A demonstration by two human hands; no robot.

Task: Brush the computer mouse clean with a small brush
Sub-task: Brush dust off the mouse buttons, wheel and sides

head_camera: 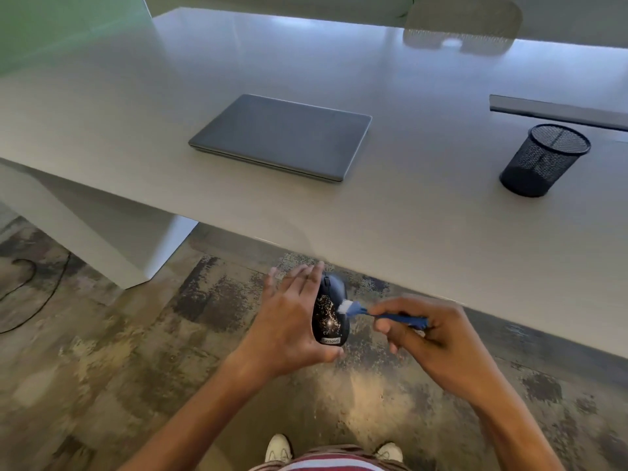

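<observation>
Person stands at the near edge of a broad, smooth white counter [390,205], hands held out over the floor rather than over the top.

Left hand [292,321]: wrapped around a glossy black, egg-shaped computer mouse [331,314], palm against its left flank, fingers extended up past the front, thumb tucked under the rear end. Mouse is in the air, just in front of the counter's edge and below it, back turned up. Its shell is speckled with pale, gritty flecks, thickest across the middle; white lettering shows on the rear end; the scroll wheel sits near the front.

Right hand [431,338]: closed on the thin blue plastic handle of a small brush [384,314], pinched between thumb and curled fingers. The brush lies nearly level, pointing left; its short white bristle tuft touches the right side of the mouse's back.

On the counter: a flat, matte grey closed laptop [282,137] with rounded corners, set at an angle, mid-top. Well to the right, a black wire-mesh cylindrical cup [543,161], upright. Behind it, a long grey flat bar [557,110], partly cut off at the frame.

Floor [170,368]: mottled, worn grey-brown carpet. A thin dark cable [34,294] loops at far left. White shoe tips [278,448] at the bottom edge.
</observation>
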